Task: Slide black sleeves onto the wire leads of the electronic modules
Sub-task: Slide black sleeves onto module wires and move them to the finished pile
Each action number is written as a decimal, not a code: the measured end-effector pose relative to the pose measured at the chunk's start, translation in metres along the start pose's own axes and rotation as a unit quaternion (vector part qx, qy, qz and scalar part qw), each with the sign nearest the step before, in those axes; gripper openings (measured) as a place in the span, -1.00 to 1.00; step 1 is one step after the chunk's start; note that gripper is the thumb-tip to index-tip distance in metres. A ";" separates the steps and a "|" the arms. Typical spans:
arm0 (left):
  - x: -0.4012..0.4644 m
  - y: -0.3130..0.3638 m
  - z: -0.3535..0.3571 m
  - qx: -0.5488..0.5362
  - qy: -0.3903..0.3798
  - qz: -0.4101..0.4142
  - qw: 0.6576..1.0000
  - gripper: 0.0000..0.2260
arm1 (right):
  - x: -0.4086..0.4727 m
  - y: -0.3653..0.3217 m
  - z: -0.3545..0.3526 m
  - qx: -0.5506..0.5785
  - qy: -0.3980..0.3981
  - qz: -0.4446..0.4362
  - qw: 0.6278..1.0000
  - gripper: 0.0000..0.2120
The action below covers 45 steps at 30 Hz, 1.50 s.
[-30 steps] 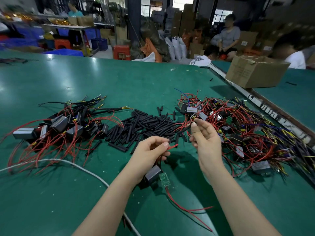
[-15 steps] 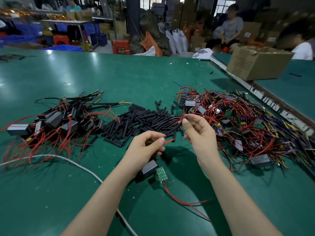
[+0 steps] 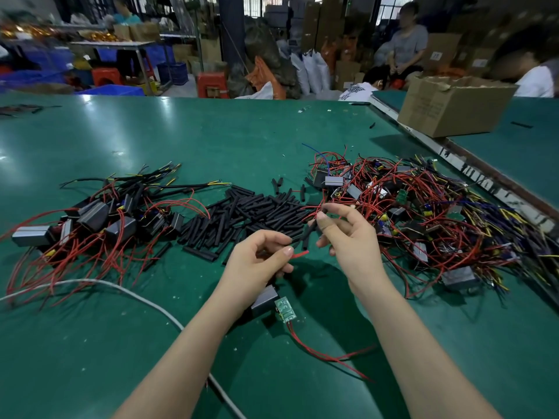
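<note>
My left hand [image 3: 257,261] pinches red wire leads whose tips [image 3: 300,254] poke out to the right. Below that hand hang the grey module [image 3: 263,299] and its green circuit board [image 3: 284,309]. My right hand [image 3: 348,237] holds one black sleeve [image 3: 307,237] between thumb and fingers. The sleeve's lower end is a short way above and right of the wire tips, apart from them. A pile of loose black sleeves [image 3: 251,216] lies just beyond both hands.
A heap of sleeved modules [image 3: 99,219] with red wires lies on the left. A tangled heap of modules [image 3: 423,216] spreads on the right. A white cable [image 3: 121,290] crosses the green table [image 3: 211,140]. A cardboard box [image 3: 450,107] stands at the back right, with people beyond.
My right hand has drawn back from the sleeve pile toward me with a black sleeve, closing in on the wire tips held by the left hand. The left hand has hardly moved.
</note>
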<state>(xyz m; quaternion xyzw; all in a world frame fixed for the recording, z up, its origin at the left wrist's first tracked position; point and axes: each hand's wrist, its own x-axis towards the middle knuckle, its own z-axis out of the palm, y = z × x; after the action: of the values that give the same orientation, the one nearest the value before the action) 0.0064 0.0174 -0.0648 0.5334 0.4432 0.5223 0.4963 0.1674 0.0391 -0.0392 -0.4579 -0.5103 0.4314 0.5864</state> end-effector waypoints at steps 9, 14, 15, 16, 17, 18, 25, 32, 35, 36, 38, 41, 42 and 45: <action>0.000 0.000 0.003 0.009 0.015 -0.003 1.000 -0.90 | -0.001 0.009 0.005 -0.083 -0.053 -0.032 0.995 -0.87; 0.002 0.004 -0.003 -0.042 -0.013 -0.045 0.998 -0.87 | -0.002 0.009 0.006 -0.097 -0.018 -0.064 0.993 -0.87; 0.002 0.004 -0.004 -0.041 -0.015 -0.047 0.998 -0.86 | -0.002 0.009 0.007 -0.098 -0.022 -0.058 0.993 -0.87; 0.002 0.004 -0.005 -0.040 -0.015 -0.047 0.998 -0.85 | -0.003 0.009 0.008 -0.100 -0.028 -0.051 0.993 -0.86; 0.002 0.003 -0.006 -0.041 -0.014 -0.048 0.998 -0.84 | -0.003 0.010 0.009 -0.102 -0.034 -0.045 0.993 -0.86; 0.002 0.003 -0.007 -0.040 -0.014 -0.054 0.998 -0.84 | -0.003 0.010 0.009 -0.103 -0.036 -0.039 0.993 -0.86; 0.000 0.007 -0.007 -0.060 -0.028 -0.097 0.993 -0.87 | -0.006 0.011 0.010 -0.104 -0.118 -0.032 0.987 -0.97; -0.002 0.010 -0.009 -0.078 -0.017 -0.104 0.991 -0.89 | -0.004 0.006 0.007 -0.070 -0.141 0.005 0.988 -0.88; -0.002 0.012 -0.010 -0.068 -0.032 -0.124 0.989 -0.90 | -0.002 0.005 0.006 -0.041 -0.103 0.023 0.994 -0.83; -0.002 0.013 -0.012 -0.078 -0.037 -0.131 0.988 -0.90 | -0.001 0.005 0.005 -0.032 -0.088 0.027 0.995 -0.82; -0.001 0.014 -0.015 -0.075 -0.048 -0.140 0.986 -0.89 | 0.001 0.004 0.002 -0.027 -0.067 0.029 0.997 -0.82; -0.001 0.013 -0.021 -0.029 -0.064 -0.136 0.988 -0.86 | 0.003 0.005 -0.001 -0.031 -0.055 0.033 0.997 -0.84; -0.001 0.013 -0.023 -0.004 -0.075 -0.131 0.989 -0.85 | 0.003 0.006 -0.001 -0.034 -0.056 0.036 0.997 -0.84; -0.003 0.011 -0.027 0.082 -0.111 -0.122 0.983 -0.86 | 0.004 0.007 -0.001 -0.040 -0.057 0.039 0.997 -0.84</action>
<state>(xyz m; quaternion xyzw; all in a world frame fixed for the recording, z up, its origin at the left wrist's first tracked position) -0.0214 0.0153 -0.0551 0.5686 0.4883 0.3574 0.5572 0.1684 0.0440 -0.0454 -0.4754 -0.5414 0.4581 0.5206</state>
